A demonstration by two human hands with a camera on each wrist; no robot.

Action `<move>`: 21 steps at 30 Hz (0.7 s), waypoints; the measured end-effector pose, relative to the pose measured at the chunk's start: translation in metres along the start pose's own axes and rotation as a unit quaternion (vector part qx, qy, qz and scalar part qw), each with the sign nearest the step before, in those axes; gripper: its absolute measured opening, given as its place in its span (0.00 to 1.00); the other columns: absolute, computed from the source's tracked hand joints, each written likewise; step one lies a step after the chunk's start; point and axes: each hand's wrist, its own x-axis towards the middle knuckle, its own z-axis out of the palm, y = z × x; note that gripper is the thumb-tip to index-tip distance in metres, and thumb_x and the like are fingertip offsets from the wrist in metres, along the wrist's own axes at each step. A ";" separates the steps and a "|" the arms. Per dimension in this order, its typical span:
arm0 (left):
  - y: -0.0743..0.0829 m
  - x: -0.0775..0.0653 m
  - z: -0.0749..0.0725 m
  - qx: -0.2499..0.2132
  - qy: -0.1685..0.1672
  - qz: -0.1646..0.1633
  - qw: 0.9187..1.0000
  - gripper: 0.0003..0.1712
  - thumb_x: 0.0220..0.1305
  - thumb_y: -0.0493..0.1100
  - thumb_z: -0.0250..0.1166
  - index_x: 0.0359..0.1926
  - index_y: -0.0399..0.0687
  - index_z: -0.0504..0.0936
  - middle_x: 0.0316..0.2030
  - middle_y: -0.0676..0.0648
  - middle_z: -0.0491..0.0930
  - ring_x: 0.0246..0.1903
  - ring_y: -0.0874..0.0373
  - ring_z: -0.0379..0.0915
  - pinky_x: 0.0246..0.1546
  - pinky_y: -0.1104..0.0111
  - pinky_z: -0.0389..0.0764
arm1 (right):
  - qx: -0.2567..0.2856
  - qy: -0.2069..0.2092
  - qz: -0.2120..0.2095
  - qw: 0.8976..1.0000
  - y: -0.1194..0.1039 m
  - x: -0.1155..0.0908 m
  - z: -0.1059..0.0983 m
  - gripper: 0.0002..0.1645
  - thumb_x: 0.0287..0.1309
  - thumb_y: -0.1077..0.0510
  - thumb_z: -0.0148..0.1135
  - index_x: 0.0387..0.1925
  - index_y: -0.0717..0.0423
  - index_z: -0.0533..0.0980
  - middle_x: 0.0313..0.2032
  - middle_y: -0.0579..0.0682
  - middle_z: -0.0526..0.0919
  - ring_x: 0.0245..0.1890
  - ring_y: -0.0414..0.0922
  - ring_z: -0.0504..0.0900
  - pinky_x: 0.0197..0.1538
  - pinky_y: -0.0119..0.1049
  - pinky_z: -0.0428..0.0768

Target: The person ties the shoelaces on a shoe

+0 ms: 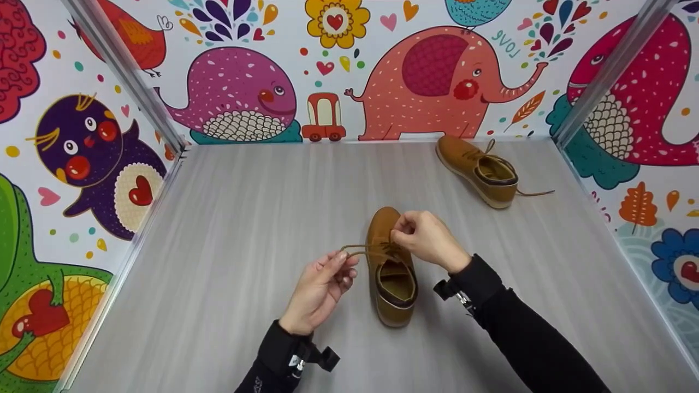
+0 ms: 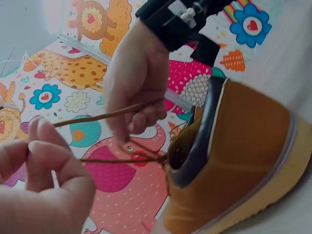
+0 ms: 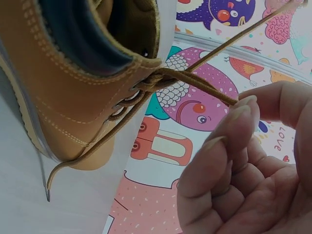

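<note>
A tan shoe [image 1: 396, 314] stands upright on the grey floor, toe pointing away, its dark padded collar visible in both wrist views. To its left, my left hand [image 1: 319, 289] pinches the brown shoelace [image 2: 117, 160] between thumb and fingers, and two strands run from it toward the shoe. Over the right side of the laces, my right hand [image 1: 431, 243] pinches a doubled part of the lace between thumb and index finger, clearest in the right wrist view. A lace end [image 3: 48, 190] with its tip hangs down beside the shoe in that view.
A second tan shoe [image 1: 461, 155] stands farther back on the right, near the back wall, with a loose lace trailing right. Printed panels with cartoon animals, such as an elephant [image 1: 426, 93], enclose the grey floor [image 1: 246, 218] at the back and sides.
</note>
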 end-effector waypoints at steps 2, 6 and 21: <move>-0.007 0.004 0.002 0.006 0.014 0.006 1.000 0.02 0.71 0.36 0.61 0.41 0.41 0.76 0.37 0.46 0.86 0.33 0.58 0.79 0.34 0.74 0.76 | 0.003 -0.004 0.002 1.000 0.000 0.000 -0.001 0.04 0.59 0.59 0.64 0.28 0.51 0.81 0.22 0.42 0.78 0.22 0.41 0.73 0.30 0.37 0.71; -0.026 0.014 0.005 0.096 0.037 0.006 0.995 0.06 0.68 0.36 0.64 0.42 0.39 0.77 0.38 0.43 0.86 0.32 0.58 0.81 0.34 0.73 0.78 | 0.006 -0.007 0.004 1.000 -0.001 0.001 -0.001 0.04 0.59 0.58 0.65 0.29 0.52 0.81 0.23 0.43 0.78 0.21 0.41 0.73 0.28 0.36 0.72; -0.029 0.039 0.004 0.532 0.028 0.074 0.843 0.20 0.63 0.56 0.69 0.37 0.42 0.86 0.26 0.52 0.79 0.26 0.58 0.73 0.27 0.69 0.72 | 0.025 -0.019 0.000 1.000 0.002 -0.002 -0.003 0.02 0.59 0.61 0.65 0.30 0.53 0.81 0.23 0.43 0.79 0.21 0.41 0.75 0.25 0.34 0.73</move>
